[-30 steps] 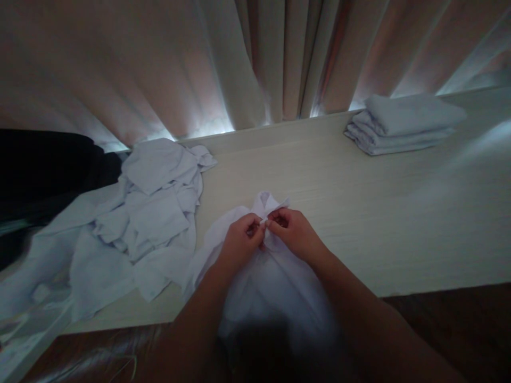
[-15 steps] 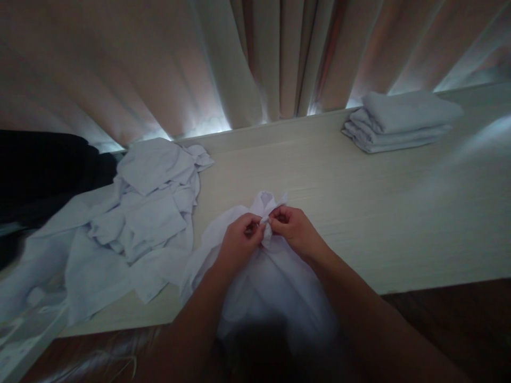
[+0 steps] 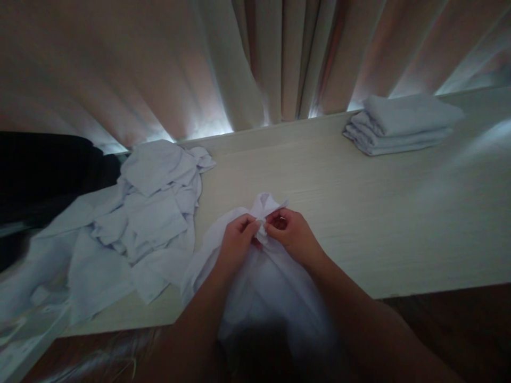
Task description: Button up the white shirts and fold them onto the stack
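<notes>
Fingers of the left hand (image 3: 236, 240) and right hand (image 3: 290, 234) pinch the white shirt (image 3: 271, 276) near its collar; the shirt runs lengthwise from there toward the near worktop (image 3: 359, 213) edge.

Both forearms are bare, without sleeves up to the lower edge of the view. The left hand (image 3: 236, 246) and the right hand (image 3: 293, 236) wear no gloves, rings or watch.

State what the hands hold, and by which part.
Both the left hand and right hand pinch a white garment at its front opening, just below the collar.
</notes>
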Action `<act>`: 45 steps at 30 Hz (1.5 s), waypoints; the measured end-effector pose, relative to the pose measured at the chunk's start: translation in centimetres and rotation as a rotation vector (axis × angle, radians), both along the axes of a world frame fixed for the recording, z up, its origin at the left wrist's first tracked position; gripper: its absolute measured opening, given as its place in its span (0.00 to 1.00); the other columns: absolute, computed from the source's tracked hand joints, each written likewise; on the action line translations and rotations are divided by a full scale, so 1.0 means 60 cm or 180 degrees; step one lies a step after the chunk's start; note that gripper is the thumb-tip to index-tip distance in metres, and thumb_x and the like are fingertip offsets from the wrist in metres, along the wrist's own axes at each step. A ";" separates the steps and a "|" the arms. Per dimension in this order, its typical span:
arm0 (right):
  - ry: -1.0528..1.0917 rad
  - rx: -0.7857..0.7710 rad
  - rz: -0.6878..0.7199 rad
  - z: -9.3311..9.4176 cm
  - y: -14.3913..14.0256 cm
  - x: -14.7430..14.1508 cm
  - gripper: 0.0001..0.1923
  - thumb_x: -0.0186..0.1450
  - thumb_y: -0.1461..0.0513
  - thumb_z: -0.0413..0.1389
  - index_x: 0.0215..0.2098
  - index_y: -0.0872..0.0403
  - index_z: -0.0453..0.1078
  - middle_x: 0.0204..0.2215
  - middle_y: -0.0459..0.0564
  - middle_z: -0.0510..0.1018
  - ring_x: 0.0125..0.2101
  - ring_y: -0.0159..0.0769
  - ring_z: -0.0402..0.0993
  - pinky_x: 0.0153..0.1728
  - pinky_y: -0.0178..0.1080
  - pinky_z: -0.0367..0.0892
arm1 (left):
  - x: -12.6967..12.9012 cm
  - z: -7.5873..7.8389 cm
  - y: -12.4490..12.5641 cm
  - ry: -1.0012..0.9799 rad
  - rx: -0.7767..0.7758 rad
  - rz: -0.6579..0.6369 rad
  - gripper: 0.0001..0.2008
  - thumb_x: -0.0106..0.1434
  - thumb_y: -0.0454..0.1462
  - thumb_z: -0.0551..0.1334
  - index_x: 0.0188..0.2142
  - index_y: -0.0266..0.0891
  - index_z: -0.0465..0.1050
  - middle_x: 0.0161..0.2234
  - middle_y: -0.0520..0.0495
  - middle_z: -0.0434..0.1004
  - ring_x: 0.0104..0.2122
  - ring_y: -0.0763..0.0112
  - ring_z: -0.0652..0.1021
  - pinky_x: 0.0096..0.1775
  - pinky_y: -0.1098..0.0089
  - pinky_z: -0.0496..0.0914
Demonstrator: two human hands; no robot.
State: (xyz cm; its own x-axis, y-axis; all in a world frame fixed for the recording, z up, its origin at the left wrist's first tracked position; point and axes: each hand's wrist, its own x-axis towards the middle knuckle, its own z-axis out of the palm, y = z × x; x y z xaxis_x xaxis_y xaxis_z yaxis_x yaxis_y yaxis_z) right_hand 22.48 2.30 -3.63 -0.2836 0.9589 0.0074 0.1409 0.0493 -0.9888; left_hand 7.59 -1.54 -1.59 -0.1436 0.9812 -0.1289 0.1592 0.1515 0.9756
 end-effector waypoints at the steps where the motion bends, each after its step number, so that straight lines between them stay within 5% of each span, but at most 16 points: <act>1: -0.0036 -0.0023 0.0001 0.002 -0.002 0.000 0.06 0.57 0.61 0.62 0.32 0.55 0.73 0.28 0.48 0.78 0.29 0.34 0.74 0.31 0.36 0.67 | -0.002 -0.002 0.000 -0.0011 -0.0005 0.0004 0.10 0.59 0.40 0.61 0.24 0.38 0.68 0.19 0.56 0.69 0.19 0.75 0.71 0.22 0.75 0.67; 9: 0.0556 -0.0451 0.0275 0.010 0.000 0.009 0.12 0.62 0.57 0.61 0.43 0.53 0.70 0.37 0.47 0.78 0.29 0.31 0.73 0.31 0.34 0.66 | -0.017 0.006 0.001 0.0021 0.0289 -0.0181 0.11 0.63 0.43 0.61 0.30 0.38 0.70 0.23 0.55 0.71 0.22 0.75 0.72 0.25 0.74 0.70; 16: 0.0870 -0.0847 0.0533 0.000 0.004 0.007 0.13 0.61 0.55 0.64 0.38 0.55 0.72 0.24 0.43 0.75 0.25 0.31 0.69 0.26 0.34 0.61 | -0.020 -0.001 0.001 0.0430 0.0501 -0.0158 0.11 0.63 0.45 0.62 0.34 0.39 0.69 0.28 0.53 0.71 0.26 0.75 0.74 0.28 0.74 0.69; 20: 0.1053 -0.0841 0.0250 0.001 0.006 0.005 0.14 0.57 0.55 0.66 0.36 0.55 0.72 0.28 0.46 0.78 0.27 0.33 0.72 0.29 0.35 0.64 | -0.037 -0.018 0.006 0.0860 0.1112 0.0127 0.17 0.64 0.46 0.63 0.49 0.42 0.68 0.50 0.43 0.73 0.49 0.64 0.75 0.44 0.67 0.72; 23: 0.0982 -0.0709 0.0121 0.010 0.005 0.008 0.14 0.57 0.55 0.67 0.34 0.54 0.72 0.25 0.44 0.77 0.25 0.31 0.70 0.28 0.34 0.63 | -0.053 -0.023 0.010 0.0946 0.1175 -0.0491 0.23 0.69 0.47 0.57 0.60 0.45 0.64 0.61 0.41 0.66 0.60 0.60 0.67 0.57 0.60 0.65; 26: 0.0893 -0.0586 0.0128 0.020 0.003 0.010 0.13 0.57 0.55 0.67 0.33 0.54 0.73 0.24 0.44 0.77 0.24 0.31 0.70 0.27 0.34 0.62 | -0.061 -0.019 0.011 0.0942 0.0988 -0.0893 0.20 0.70 0.47 0.55 0.57 0.44 0.70 0.55 0.43 0.74 0.55 0.61 0.72 0.58 0.61 0.63; 29: 0.0879 -0.0582 0.0161 0.023 0.000 0.011 0.13 0.57 0.55 0.66 0.34 0.54 0.74 0.26 0.46 0.79 0.25 0.32 0.71 0.28 0.35 0.64 | -0.062 -0.009 0.010 0.1139 0.0839 -0.0655 0.18 0.64 0.48 0.63 0.47 0.40 0.76 0.44 0.46 0.78 0.45 0.63 0.76 0.49 0.65 0.68; 37: 0.0768 -0.0516 0.0089 0.022 -0.006 0.010 0.12 0.59 0.56 0.66 0.35 0.55 0.76 0.28 0.47 0.80 0.27 0.32 0.72 0.29 0.34 0.65 | -0.063 0.024 0.008 0.0770 0.0510 -0.0826 0.17 0.63 0.49 0.61 0.33 0.36 0.77 0.30 0.49 0.75 0.31 0.70 0.73 0.34 0.72 0.66; 45: 0.0498 -0.0453 -0.0154 0.033 -0.012 0.006 0.12 0.59 0.54 0.65 0.32 0.55 0.76 0.24 0.47 0.77 0.26 0.34 0.71 0.28 0.35 0.63 | -0.064 0.020 0.008 0.0540 0.0364 -0.0583 0.18 0.63 0.49 0.61 0.26 0.38 0.71 0.21 0.54 0.66 0.22 0.75 0.68 0.24 0.75 0.61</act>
State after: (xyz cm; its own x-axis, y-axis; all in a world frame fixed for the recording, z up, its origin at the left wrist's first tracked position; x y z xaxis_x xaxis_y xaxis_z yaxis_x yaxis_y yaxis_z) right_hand 22.84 1.59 -1.63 -0.2432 0.9659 -0.0886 -0.0161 -0.0953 -0.9953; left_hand 3.75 -1.08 -0.40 0.0276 0.9996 -0.0050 0.3365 -0.0046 0.9417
